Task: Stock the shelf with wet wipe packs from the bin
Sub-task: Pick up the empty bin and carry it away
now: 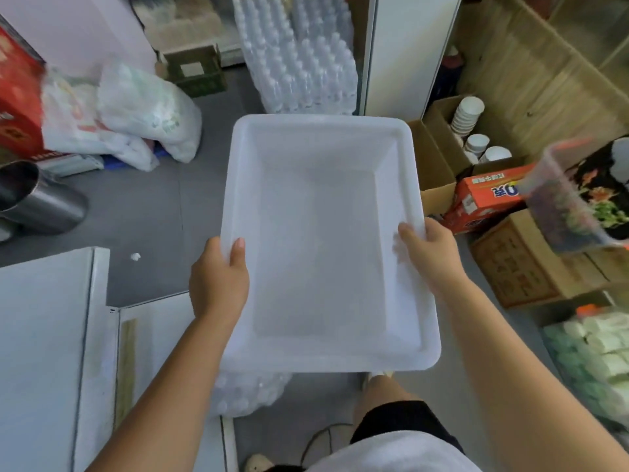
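Note:
A white translucent plastic bin (pixel 326 131) is held level in front of me, above the grey floor, and nothing lies inside it. My left hand (pixel 218 277) grips its left rim, thumb over the edge. My right hand (pixel 429 253) grips the right rim, fingers curled over the edge. At the lower right edge of the view, pale green and white wipe packs (pixel 599 349) lie stacked on a shelf.
Shrink-wrapped water bottles (pixel 299 63) are stacked ahead. White plastic bags (pixel 136 110) and a red box (pixel 17 97) are on the left. Cardboard boxes (pixel 517 267) and an orange carton (pixel 490 199) crowd the right. A white counter (pixel 44 335) lies at lower left.

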The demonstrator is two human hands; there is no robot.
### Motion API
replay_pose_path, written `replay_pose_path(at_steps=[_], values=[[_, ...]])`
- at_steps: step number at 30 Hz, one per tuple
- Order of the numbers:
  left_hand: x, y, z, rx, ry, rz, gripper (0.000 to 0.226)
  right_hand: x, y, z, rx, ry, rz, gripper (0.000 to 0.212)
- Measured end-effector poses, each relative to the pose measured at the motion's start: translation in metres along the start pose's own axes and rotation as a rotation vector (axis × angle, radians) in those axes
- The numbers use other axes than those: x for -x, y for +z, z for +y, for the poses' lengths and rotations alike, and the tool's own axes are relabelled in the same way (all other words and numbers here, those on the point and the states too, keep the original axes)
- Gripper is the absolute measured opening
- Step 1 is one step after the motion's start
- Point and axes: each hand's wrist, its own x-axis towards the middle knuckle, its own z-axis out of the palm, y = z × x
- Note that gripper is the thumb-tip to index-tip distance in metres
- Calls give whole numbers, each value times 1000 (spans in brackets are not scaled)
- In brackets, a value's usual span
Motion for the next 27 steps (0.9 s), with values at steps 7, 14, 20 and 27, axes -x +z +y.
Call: replay_pose_path(at_steps=[7,14,20,27], values=[[-25,89,125,136,-13,-80,36,-115,-107,-15,47,-15,41,26],[-51,155,231,140,148,-203,40,-151,-191,1,-48,76,195,26],[-62,211,319,138,394,-434,38,-137,-249,21,-119,196,473,24],[-39,252,413,113,744,-765,26,-63,-264,56,-280,376,865,21]])
